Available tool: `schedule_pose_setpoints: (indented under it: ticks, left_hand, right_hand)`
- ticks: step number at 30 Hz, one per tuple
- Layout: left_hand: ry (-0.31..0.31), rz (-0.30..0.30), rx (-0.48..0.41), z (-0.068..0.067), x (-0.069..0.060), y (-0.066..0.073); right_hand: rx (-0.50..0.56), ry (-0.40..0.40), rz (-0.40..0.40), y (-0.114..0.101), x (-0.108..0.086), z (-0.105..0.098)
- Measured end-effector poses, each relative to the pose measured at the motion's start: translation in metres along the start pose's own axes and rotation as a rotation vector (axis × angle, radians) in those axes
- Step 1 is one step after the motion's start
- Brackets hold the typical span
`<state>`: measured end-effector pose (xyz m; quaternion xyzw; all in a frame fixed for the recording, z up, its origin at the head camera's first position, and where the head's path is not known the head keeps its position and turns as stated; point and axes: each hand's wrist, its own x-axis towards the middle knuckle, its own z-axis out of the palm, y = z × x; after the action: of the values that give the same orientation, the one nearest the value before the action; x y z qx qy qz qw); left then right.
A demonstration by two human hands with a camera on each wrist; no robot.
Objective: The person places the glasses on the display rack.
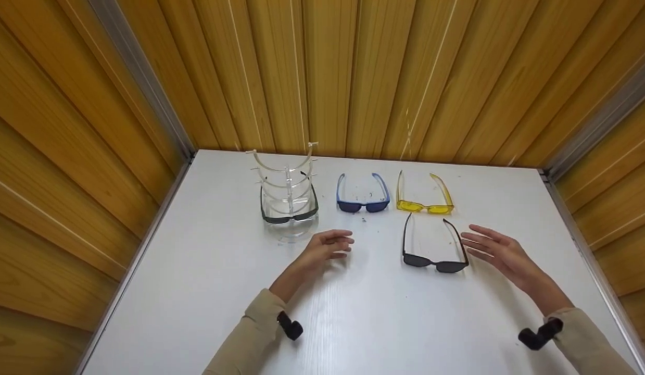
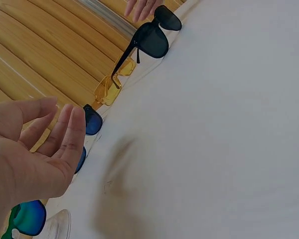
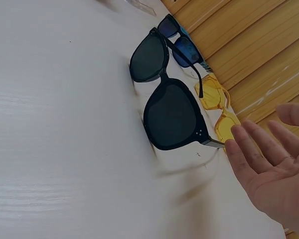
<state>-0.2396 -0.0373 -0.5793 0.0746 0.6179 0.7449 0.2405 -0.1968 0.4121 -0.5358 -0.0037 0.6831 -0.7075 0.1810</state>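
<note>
My left hand (image 1: pixel 325 249) hovers over the white table in front of a clear display stand (image 1: pixel 289 190), fingers loosely extended and holding nothing. On a low tier of that stand sits a pair of dark-framed sunglasses (image 1: pixel 277 220); its lens (image 2: pixel 32 217) looks blue-green in the left wrist view. Beside the right arm of some black sunglasses (image 1: pixel 450 267) is my right hand (image 1: pixel 502 255), its fingers spread and relaxed. Whether a fingertip touches that arm I cannot tell. The black pair stands on the table with its arms unfolded and pointing away from me.
Blue-framed sunglasses (image 1: pixel 377 207) and yellow sunglasses (image 1: pixel 440 209) stand unfolded behind the black pair. The stand's upper tiers hold no glasses. Wood-patterned panels (image 1: pixel 330 78) enclose the table (image 1: pixel 364 328) at the back and sides.
</note>
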Motion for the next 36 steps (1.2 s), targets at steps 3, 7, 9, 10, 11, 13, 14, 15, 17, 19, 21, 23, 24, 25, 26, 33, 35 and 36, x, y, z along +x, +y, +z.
schedule_pose_setpoints:
  ticks: [3,7,9,10,11,13,14,15,17,19,21,23,24,25,26,33,35,36]
  left_hand:
    - [-0.015,-0.002,-0.004,0.005,0.005,-0.003]
    - [-0.024,-0.01,-0.009,0.012,0.009,-0.008]
    - [-0.029,-0.014,-0.011,0.016,0.011,-0.01]
    - [-0.033,-0.015,-0.011,0.018,0.013,-0.01]
    - [-0.038,-0.016,-0.014,0.021,0.014,-0.011]
    - [-0.051,-0.015,-0.012,0.027,0.019,-0.012]
    - [-0.056,-0.016,-0.011,0.03,0.021,-0.012]
    - [-0.058,-0.022,-0.017,0.033,0.024,-0.013]
    - [-0.061,-0.03,-0.018,0.039,0.03,-0.014]
    - [-0.062,-0.048,-0.031,0.046,0.036,-0.015]
    - [-0.067,-0.062,-0.047,0.054,0.042,-0.015]
    - [-0.077,-0.076,-0.058,0.061,0.048,-0.017]
    - [-0.079,-0.08,-0.065,0.064,0.051,-0.017]
    - [-0.083,-0.081,-0.067,0.067,0.053,-0.018]
    - [-0.085,-0.083,-0.071,0.07,0.055,-0.018]
    - [-0.087,-0.083,-0.092,0.084,0.065,-0.023]
    - [-0.083,-0.089,-0.096,0.087,0.066,-0.024]
    - [-0.081,-0.091,-0.098,0.088,0.067,-0.026]
  right_hand:
    - [0.015,0.013,0.007,0.003,0.0,-0.002]
    - [0.037,0.006,0.021,0.009,0.002,-0.002]
    - [0.041,0.003,0.03,0.012,0.003,-0.002]
    - [0.046,0.004,0.032,0.013,0.004,-0.002]
    - [0.051,0.009,0.034,0.015,0.004,-0.002]
    - [0.062,0.017,0.04,0.017,0.005,-0.004]
    - [0.07,0.021,0.039,0.018,0.005,-0.005]
    - [0.077,0.021,0.038,0.019,0.004,-0.006]
    - [0.09,0.02,0.039,0.022,0.003,-0.008]
    - [0.094,0.022,0.05,0.025,0.0,-0.009]
    - [0.088,0.026,0.069,0.029,-0.004,-0.009]
    - [0.087,0.038,0.093,0.032,-0.007,-0.009]
    - [0.087,0.045,0.101,0.034,-0.007,-0.008]
    - [0.087,0.05,0.108,0.035,-0.008,-0.007]
    - [0.092,0.056,0.112,0.036,-0.008,-0.006]
    - [0.144,0.045,0.098,0.038,-0.004,-0.002]
    - [0.16,0.007,0.082,0.04,-0.004,-0.002]
    - [0.163,-0.017,0.074,0.041,-0.004,-0.003]
